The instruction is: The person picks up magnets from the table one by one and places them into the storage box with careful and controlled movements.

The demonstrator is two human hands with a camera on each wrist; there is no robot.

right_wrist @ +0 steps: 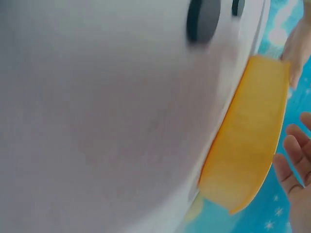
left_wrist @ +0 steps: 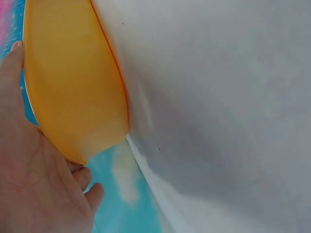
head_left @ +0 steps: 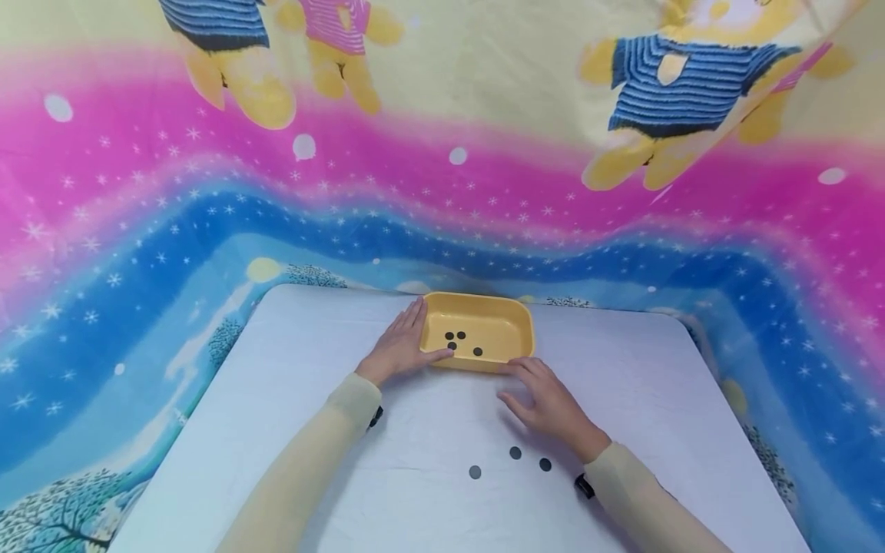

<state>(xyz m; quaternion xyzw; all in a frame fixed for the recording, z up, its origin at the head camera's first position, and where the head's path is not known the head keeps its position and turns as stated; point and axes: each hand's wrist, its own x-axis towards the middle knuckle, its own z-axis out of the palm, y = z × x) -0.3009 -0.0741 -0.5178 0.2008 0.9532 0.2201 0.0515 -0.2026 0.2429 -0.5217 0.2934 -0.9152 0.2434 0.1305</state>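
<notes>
A yellow rectangular plastic box [head_left: 501, 332] stands at the back of the table with several small dark discs [head_left: 461, 336] lying in its left half. My left hand [head_left: 397, 349] rests on the box's left corner, its fingers straight along the left end and its thumb over the front rim. In the left wrist view, that thumb lies along the edge of the box [left_wrist: 73, 77]. My right hand [head_left: 549, 403] has its fingertips right at the front rim near the right corner, thumb apart, holding nothing. Three more dark discs [head_left: 515, 453] lie on the table nearer me.
The white-covered table [head_left: 657, 399] ends just behind the box. A patterned curtain [head_left: 456, 207] with bears and snowflakes hangs around its back and sides. Dark wrist devices [head_left: 585, 485] sit at both sleeves.
</notes>
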